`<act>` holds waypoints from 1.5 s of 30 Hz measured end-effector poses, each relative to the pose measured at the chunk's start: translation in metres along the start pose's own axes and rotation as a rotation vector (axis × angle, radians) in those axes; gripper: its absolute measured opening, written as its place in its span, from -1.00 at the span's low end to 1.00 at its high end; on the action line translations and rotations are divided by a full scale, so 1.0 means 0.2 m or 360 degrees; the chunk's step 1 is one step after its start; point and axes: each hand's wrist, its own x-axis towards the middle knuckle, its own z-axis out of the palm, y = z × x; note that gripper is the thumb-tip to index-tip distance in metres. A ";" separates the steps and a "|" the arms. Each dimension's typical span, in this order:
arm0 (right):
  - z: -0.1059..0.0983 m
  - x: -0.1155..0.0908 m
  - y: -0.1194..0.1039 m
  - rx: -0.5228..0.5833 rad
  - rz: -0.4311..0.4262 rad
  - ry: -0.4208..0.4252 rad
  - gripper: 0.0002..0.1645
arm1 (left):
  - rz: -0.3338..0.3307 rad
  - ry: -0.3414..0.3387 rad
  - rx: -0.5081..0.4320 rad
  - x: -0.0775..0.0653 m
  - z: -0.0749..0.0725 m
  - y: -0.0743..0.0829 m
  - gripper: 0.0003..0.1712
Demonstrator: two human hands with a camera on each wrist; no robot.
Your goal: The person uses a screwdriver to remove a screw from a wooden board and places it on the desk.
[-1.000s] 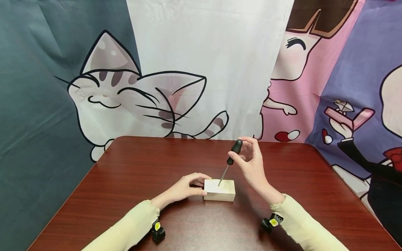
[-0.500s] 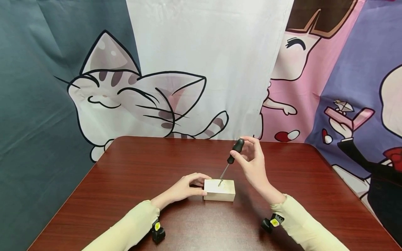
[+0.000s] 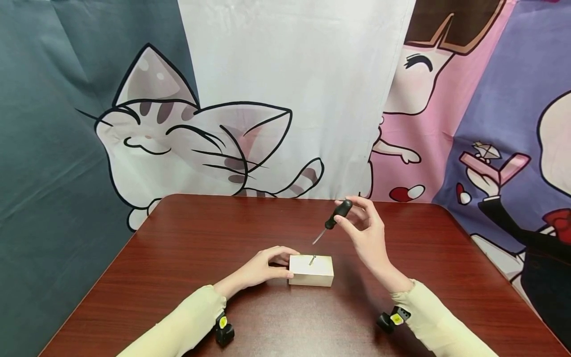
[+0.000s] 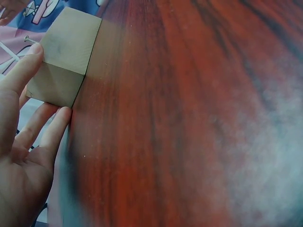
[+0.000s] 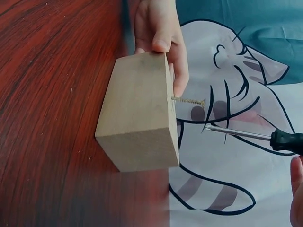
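Observation:
A pale wooden block [image 3: 311, 278] lies on the table, and a screw [image 5: 188, 100] stands up from its top face. My left hand [image 3: 258, 267] grips the block's left end, thumb at the front and fingers behind. In my right hand [image 3: 369, 240] is a screwdriver [image 3: 339, 214] with a black handle, pinched between thumb and fingers. Its shaft slants down to the left, and the tip is apart from the screw head, as the right wrist view shows. The left wrist view also shows the screw [image 4: 31, 39] beyond my left thumb.
The reddish-brown table [image 3: 214, 223] extends around the block on all sides. Behind it hangs a cloth backdrop [image 3: 285, 59] printed with a cartoon cat and figures. Each wrist carries a small black camera, such as the left camera [image 3: 224, 333].
My right hand has moved right, lifting the screwdriver tip off the screw and tilting the handle further right. The block and my left hand have stayed in place.

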 end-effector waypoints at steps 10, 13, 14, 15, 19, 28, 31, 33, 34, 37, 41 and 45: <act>-0.08 -0.02 0.07 -0.0028 0.0031 -0.0001 -0.45 | -0.0005 0.0008 0.0003 0.00 0.00 0.00 -0.40; -0.11 -0.03 0.09 -0.0067 0.0061 0.0002 -0.47 | -0.0004 0.0015 -0.0003 -0.01 0.00 0.00 -0.40; -0.12 -0.04 0.09 -0.0086 0.0073 0.0004 -0.47 | -0.0004 0.0019 -0.0002 -0.01 0.00 0.00 -0.40; -0.13 -0.04 0.10 -0.0100 0.0085 0.0007 -0.47 | -0.0003 0.0023 0.0001 -0.01 0.00 0.00 -0.40; -0.17 -0.06 0.11 -0.0165 0.0131 0.0026 -0.48 | 0.0002 0.0039 0.0011 -0.01 0.00 0.01 -0.41; -0.25 -0.11 0.16 -0.0391 0.0211 0.0014 -0.50 | -0.0013 0.0018 -0.0031 -0.04 -0.02 0.15 -0.43; -0.27 -0.13 0.18 -0.0484 0.0242 -0.0010 -0.52 | -0.0020 0.0033 -0.0029 -0.05 -0.02 0.17 -0.43; -0.28 -0.14 0.19 -0.0530 0.0267 -0.0018 -0.52 | -0.0017 0.0043 -0.0025 -0.05 -0.02 0.17 -0.43; -0.28 -0.14 0.19 -0.0547 0.0279 -0.0018 -0.52 | -0.0015 0.0047 -0.0024 -0.05 -0.02 0.17 -0.43; -0.30 -0.15 0.20 -0.0583 0.0304 -0.0012 -0.52 | -0.0008 0.0051 -0.0018 -0.05 -0.01 0.16 -0.43; -0.32 -0.17 0.20 -0.0633 0.0311 0.0003 -0.53 | 0.0001 0.0046 -0.0017 -0.04 -0.01 0.16 -0.43; -0.35 -0.18 0.21 -0.0682 0.0306 0.0017 -0.53 | 0.0010 0.0039 -0.0018 -0.04 -0.01 0.17 -0.42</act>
